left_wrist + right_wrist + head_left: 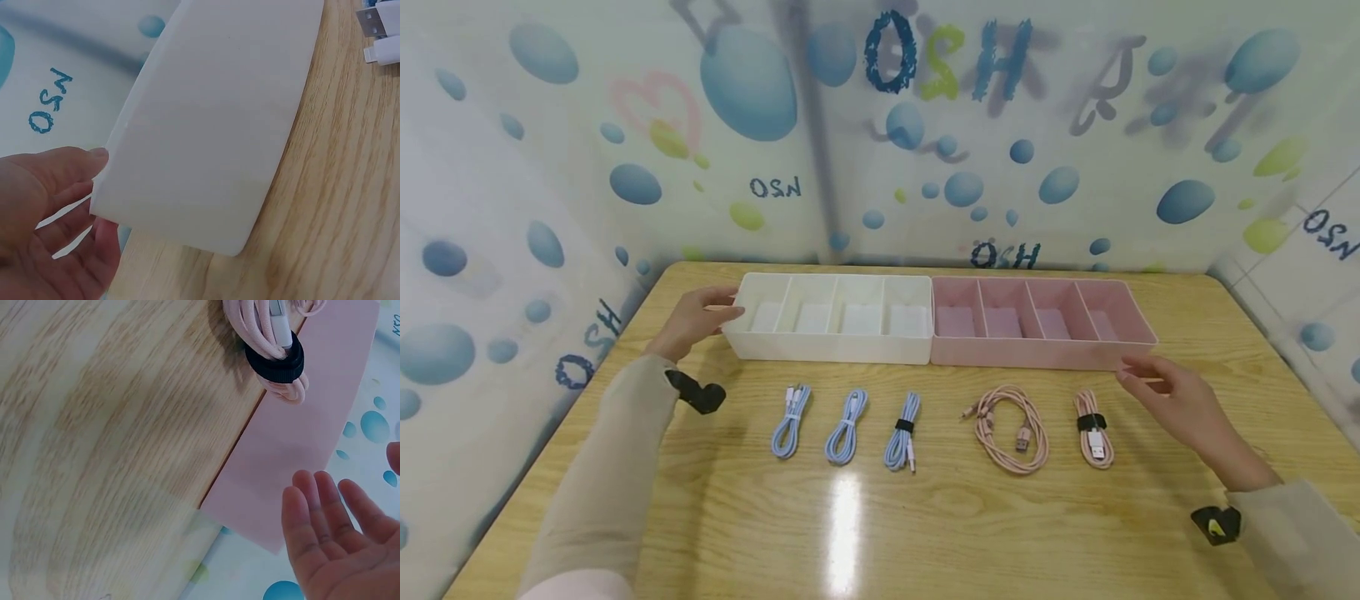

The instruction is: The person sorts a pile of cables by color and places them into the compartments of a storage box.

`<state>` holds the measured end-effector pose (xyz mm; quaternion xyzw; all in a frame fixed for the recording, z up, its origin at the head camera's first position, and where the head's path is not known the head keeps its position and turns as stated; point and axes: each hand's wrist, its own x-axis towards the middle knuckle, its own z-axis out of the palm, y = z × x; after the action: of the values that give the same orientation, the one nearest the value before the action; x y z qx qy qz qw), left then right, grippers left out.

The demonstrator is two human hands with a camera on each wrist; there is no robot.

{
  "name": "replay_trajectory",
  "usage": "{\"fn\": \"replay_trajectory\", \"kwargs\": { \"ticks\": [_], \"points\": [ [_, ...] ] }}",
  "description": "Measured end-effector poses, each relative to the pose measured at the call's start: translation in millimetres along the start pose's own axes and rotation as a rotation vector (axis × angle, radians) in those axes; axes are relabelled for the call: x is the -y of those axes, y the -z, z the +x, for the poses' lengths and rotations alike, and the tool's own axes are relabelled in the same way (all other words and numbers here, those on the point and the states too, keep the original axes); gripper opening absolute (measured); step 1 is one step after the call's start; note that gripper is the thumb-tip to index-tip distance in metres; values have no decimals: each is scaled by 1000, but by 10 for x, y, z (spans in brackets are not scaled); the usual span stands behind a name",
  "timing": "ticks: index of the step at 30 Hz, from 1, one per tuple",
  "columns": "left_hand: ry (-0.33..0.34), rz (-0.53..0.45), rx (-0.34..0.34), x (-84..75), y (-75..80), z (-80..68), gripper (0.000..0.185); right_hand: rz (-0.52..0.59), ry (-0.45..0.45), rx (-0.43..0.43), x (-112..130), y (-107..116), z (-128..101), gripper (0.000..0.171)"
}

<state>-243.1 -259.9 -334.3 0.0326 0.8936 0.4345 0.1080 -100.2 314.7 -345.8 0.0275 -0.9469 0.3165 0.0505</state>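
My left hand (700,317) is at the left end of a long white divided box (835,348), thumb at its rim and fingers curled about the end. In the left wrist view some fingers pass behind the box (206,125). A matching pink divided box (1037,353) stands against its right end. My right hand (1176,400), fingers loosely bent and holding nothing, is by the pink box's front right corner. Nearest to it lies a pink cable (1084,407) bundled with a black strap (275,365). Left of that is a loosely coiled pink cable (1041,437).
Three folded light-blue cables lie in front of the white box: a left one (786,437), a middle one (842,446) and one with a black strap (895,450). The wooden table (737,533) backs onto a patterned curtain (865,150).
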Motion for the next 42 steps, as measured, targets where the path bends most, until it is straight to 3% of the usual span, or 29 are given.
{"fn": "replay_trajectory", "kwargs": {
  "ticks": [19,29,42],
  "points": [
    [-14,0,-6,62,-5,8,52,40,-35,52,60,-65,-123,46],
    [17,-72,15,88,22,-9,56,102,-79,77,13,-98,-203,47],
    [-19,-21,-28,59,-8,-15,53,161,-76,126,-49,-180,-226,46]
  ]
}}
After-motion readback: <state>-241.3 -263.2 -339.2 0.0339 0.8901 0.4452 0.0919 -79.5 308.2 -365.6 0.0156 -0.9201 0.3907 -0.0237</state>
